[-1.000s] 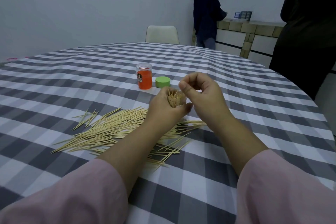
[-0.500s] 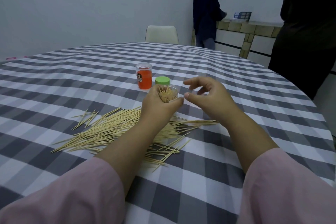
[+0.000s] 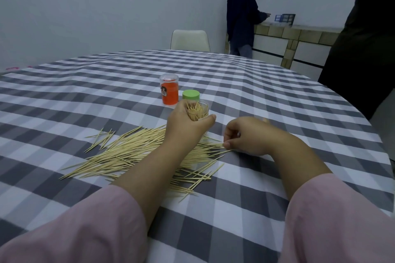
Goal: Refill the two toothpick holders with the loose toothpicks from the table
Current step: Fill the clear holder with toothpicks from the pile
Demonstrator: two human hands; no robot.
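While left hand grips holder, right hand pinching toothpicks

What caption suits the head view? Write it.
Left hand holds a clear toothpick holder; right hand pinches loose toothpicks.

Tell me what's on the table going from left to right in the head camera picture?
Loose toothpicks → orange holder → green lid → clear holder in the left hand → right hand.

Cloth: gray and white checks
Chair: white, behind the table
People: two in dark clothes
Counter: tiled, by the wall
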